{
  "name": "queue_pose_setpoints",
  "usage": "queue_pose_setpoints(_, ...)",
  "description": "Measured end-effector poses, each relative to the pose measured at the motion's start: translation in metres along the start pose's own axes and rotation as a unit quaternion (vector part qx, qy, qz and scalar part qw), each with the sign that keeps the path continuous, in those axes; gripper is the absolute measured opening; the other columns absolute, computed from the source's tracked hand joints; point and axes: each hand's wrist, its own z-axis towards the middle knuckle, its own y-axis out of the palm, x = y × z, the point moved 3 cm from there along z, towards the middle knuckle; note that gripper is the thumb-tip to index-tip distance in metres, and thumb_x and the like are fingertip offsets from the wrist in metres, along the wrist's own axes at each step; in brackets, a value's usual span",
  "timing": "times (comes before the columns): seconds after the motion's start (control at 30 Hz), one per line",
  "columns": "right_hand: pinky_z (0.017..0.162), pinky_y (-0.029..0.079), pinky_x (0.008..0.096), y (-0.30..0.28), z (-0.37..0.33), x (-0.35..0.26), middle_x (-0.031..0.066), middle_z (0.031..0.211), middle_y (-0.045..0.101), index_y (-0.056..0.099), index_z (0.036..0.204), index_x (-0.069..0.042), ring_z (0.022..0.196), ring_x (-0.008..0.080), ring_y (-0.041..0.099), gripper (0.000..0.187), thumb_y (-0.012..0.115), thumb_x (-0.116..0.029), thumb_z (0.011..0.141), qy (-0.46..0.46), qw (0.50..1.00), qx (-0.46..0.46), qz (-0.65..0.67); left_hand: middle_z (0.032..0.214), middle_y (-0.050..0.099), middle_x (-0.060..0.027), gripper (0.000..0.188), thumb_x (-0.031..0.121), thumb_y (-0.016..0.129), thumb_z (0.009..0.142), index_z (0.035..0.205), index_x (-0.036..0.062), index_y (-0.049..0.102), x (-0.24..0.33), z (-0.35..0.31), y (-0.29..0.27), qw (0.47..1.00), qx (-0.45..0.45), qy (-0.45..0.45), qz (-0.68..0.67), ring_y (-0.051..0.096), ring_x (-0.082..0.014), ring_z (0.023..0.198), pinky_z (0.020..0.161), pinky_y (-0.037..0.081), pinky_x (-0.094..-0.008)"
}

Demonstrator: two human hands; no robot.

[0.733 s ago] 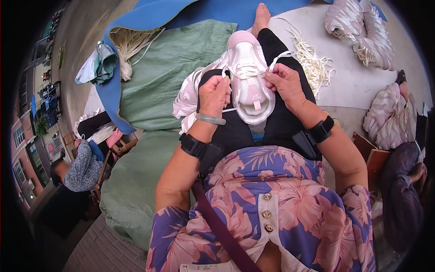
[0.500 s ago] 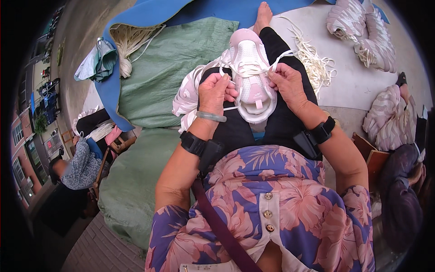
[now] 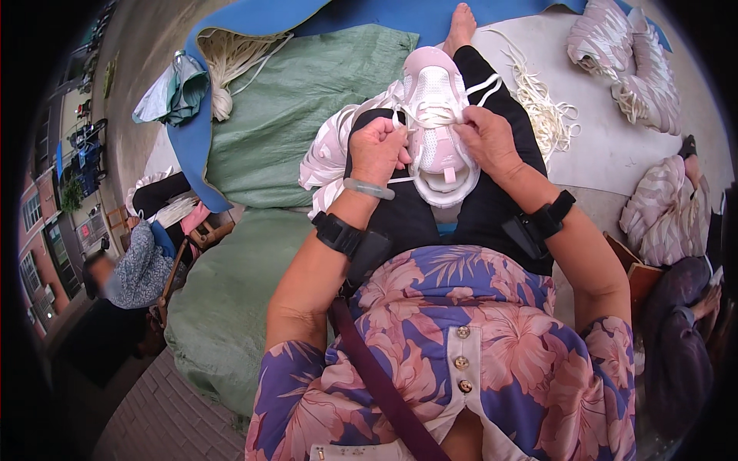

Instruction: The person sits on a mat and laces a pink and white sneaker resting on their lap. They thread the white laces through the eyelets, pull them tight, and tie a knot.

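Observation:
A pink and white sneaker (image 3: pixel 438 159) rests on my lap between my thighs, toe pointing away from me. White shoelace (image 3: pixel 436 117) crosses over its tongue. At the shoe's left side, my left hand (image 3: pixel 378 150) is closed with fingers curled, pinching the lace. On the opposite side, my right hand (image 3: pixel 486 138) pinches the lace between thumb and forefinger close to the eyelets. A loose end of lace loops up beyond the right hand. Another stretch of lace runs low from the left hand toward the shoe's collar.
Pink and white bundled shoe pieces (image 3: pixel 329 157) lie left of my leg. A pile of loose white laces (image 3: pixel 542 115) lies to the right, more bundles (image 3: pixel 644 69) beyond. Green sacking (image 3: pixel 307 115) and a blue mat (image 3: pixel 184 157) spread leftward. People sit at left (image 3: pixel 142 269) and right (image 3: pixel 676 330).
The shoe and both hands appear slightly farther right in view. My right hand has turned more knuckles-up at the lace, and my left hand has curled tighter.

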Motion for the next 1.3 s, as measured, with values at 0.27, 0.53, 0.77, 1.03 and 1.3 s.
queue_pose_setpoints(0.27, 0.054, 0.042, 0.0273, 0.001, -0.010, 0.022, 0.0063, 0.061, 0.051, 0.050, 0.074, -0.002, 0.055, 0.0137, 0.048, 0.024, 0.066, -0.019, 0.077, 0.082, 0.978, -0.012, 0.189, 0.062, 0.056, -0.0004, 0.013, 0.012, 0.058, 0.085, 0.075, 0.0037, 0.055, -0.003, 0.005, 0.004, 1.000, -0.008, 0.005, 0.022, 0.050, -0.0043, 0.047, 0.040, 0.038, -0.0165)
queue_pose_setpoints(0.53, 0.055, 0.043, 0.0263, 0.002, -0.012, 0.026, 0.0057, 0.063, 0.052, 0.050, 0.076, -0.002, 0.056, 0.0122, 0.048, 0.021, 0.064, -0.017, 0.078, 0.094, 0.973, -0.023, 0.211, 0.058, 0.055, -0.0013, 0.012, 0.010, 0.058, 0.083, 0.073, 0.0031, 0.055, -0.005, 0.005, 0.007, 0.997, 0.015, 0.047, 0.064, 0.051, -0.0058, 0.045, 0.040, 0.039, -0.0189)
queue_pose_setpoints(0.77, 0.054, 0.043, 0.0253, 0.000, -0.011, 0.023, 0.0048, 0.063, 0.051, 0.050, 0.077, -0.002, 0.056, 0.0107, 0.047, 0.020, 0.065, -0.016, 0.078, 0.090, 0.977, -0.025, 0.191, 0.057, 0.056, -0.0046, 0.014, 0.009, 0.062, 0.077, 0.070, 0.0002, 0.055, 0.006, 0.012, 0.016, 0.839, 0.045, 0.385, 0.382, 0.054, -0.0091, 0.050, 0.044, 0.041, -0.0251)
queue_pose_setpoints(1.03, 0.055, 0.043, 0.0268, -0.017, -0.017, -0.003, 0.0059, 0.068, 0.053, 0.055, 0.080, -0.004, 0.058, 0.0149, 0.051, 0.010, 0.063, -0.010, 0.076, 0.007, 0.985, 0.033, 0.169, 0.074, 0.053, -0.0121, 0.035, 0.016, 0.071, 0.064, 0.090, 0.0042, 0.050, 0.021, -0.011, 0.014, 0.878, 0.041, 0.294, 0.375, 0.056, -0.0325, 0.068, 0.059, 0.046, -0.0397)
queue_pose_setpoints(1.3, 0.055, 0.042, 0.0366, 0.007, -0.009, -0.050, 0.0060, 0.071, 0.053, 0.060, 0.076, -0.010, 0.065, 0.0258, 0.056, 0.006, 0.062, -0.012, 0.071, -0.213, 0.973, 0.022, -0.085, 0.083, 0.055, -0.0142, 0.041, 0.016, 0.068, 0.066, 0.101, 0.0015, 0.051, 0.010, -0.022, 0.017, 0.809, 0.040, 0.369, 0.455, 0.057, -0.0311, 0.074, 0.063, 0.046, -0.0375)
